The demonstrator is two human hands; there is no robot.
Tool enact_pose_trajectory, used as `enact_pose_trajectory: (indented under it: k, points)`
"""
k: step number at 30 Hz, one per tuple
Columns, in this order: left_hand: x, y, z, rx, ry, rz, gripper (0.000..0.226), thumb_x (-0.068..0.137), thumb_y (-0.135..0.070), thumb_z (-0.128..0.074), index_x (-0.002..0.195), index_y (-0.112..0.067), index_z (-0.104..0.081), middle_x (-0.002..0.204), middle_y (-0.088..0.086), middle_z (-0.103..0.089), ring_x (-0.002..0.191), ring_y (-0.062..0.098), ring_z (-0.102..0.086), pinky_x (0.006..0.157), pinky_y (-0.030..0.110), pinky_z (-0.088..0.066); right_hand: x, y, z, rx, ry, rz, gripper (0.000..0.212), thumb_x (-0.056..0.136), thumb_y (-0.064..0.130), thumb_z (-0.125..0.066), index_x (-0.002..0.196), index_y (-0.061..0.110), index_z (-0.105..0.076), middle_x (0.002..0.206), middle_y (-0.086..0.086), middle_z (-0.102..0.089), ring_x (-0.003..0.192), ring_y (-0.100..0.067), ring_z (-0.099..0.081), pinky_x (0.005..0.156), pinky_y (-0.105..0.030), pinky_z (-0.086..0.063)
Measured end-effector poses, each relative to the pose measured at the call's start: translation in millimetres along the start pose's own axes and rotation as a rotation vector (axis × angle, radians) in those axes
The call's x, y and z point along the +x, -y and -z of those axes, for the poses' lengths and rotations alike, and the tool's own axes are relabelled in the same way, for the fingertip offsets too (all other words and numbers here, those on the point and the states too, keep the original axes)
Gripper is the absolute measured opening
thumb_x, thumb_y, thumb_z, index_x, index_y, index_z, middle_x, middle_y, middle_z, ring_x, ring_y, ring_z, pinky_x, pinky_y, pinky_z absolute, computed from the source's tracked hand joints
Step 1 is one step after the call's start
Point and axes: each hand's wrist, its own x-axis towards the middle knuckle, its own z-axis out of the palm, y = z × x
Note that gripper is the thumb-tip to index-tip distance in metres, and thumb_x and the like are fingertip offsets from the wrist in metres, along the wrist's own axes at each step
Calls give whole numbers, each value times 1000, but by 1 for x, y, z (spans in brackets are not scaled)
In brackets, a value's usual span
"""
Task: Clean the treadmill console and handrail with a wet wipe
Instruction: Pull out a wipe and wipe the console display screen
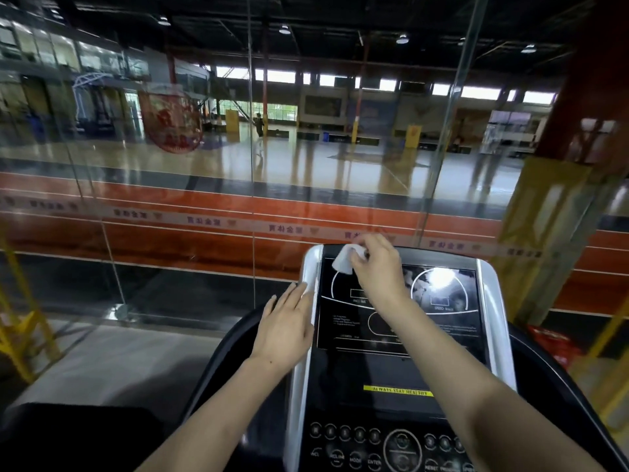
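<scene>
The treadmill console [439, 342] fills the lower middle of the head view: a black display panel with white markings, silver side rails and round buttons near the bottom. My right hand [377, 267] is shut on a white wet wipe [344, 260] and presses it on the display's top left corner. My left hand [286, 321] lies flat, fingers together, against the silver left rail [308, 274] of the console. A black curved handrail [224, 362] runs down the left side under my left forearm; another black handrail [558, 379] shows at the right.
A glass wall [170, 199] stands directly behind the console, with a sports hall and red track beyond it. Yellow metal frames [20, 335] stand at the far left and right. A red crate [551, 342] sits on the floor to the right.
</scene>
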Motion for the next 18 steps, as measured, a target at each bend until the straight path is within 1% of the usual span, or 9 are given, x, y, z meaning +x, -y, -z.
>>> enact_pose_trajectory:
  k: [2,4,6,8,11,13,14,16,18]
  points:
    - [10,6,-4,-13,7,-11,63,102,-19,-44,163,-24,-29,174,-5,-19,161,13,-12,131,44,-15,10,6,-11,-79,-3,65,9,84,6,-70,93,8,-67,94,-5,-60,84,-26,-56,73,-36,-47]
    - [14,9,-11,16,29,-35,64,103,-20,-42,165,-21,-23,176,-4,-11,162,14,-6,132,41,-13,6,1,-29,-178,54,189,15,75,-1,-72,88,5,-68,90,-10,-62,81,-31,-60,71,-40,-51]
    - [13,12,-18,70,29,-61,64,104,-23,-40,166,-17,-21,176,-2,-5,162,16,-3,132,42,-9,-15,-12,-47,-225,158,276,22,69,-5,-72,88,6,-71,87,-9,-63,81,-32,-62,69,-41,-56]
    - [13,17,-25,127,12,-82,66,104,-26,-38,166,-14,-20,176,0,-2,162,18,0,132,45,-8,-38,-22,-51,-211,239,308,20,78,2,-70,97,8,-73,95,-4,-62,90,-26,-60,71,-39,-57]
    - [14,23,-35,189,-3,-106,68,101,-30,-30,166,-13,-17,176,2,2,162,20,4,132,47,-7,-53,-30,-46,-180,278,340,22,93,21,-62,109,8,-71,118,-5,-55,102,-22,-55,84,-31,-53]
    - [17,23,-37,197,-17,-111,70,99,-33,-20,166,-12,-16,176,3,2,162,21,6,132,48,-6,-48,-31,-46,-218,304,356,24,96,19,-57,111,6,-71,130,-9,-49,107,-26,-56,89,-36,-54]
    - [19,21,-37,192,-25,-109,71,99,-34,-17,166,-11,-15,176,3,2,162,22,6,132,48,-5,-42,-32,-47,-243,320,355,24,95,15,-58,114,7,-70,134,-9,-48,108,-28,-56,88,-39,-55]
    - [24,16,-40,167,-36,-92,71,100,-35,-15,166,-9,-12,176,5,3,162,22,8,132,49,-4,-34,-33,-50,-253,328,323,29,93,9,-63,122,9,-67,135,-9,-50,107,-30,-58,85,-42,-56]
    - [24,13,-46,149,-45,-77,70,102,-34,-18,166,-9,-9,176,7,8,162,23,12,132,49,-4,-28,-36,-53,-252,278,336,33,91,8,-69,125,10,-67,126,-7,-59,105,-29,-60,85,-44,-56]
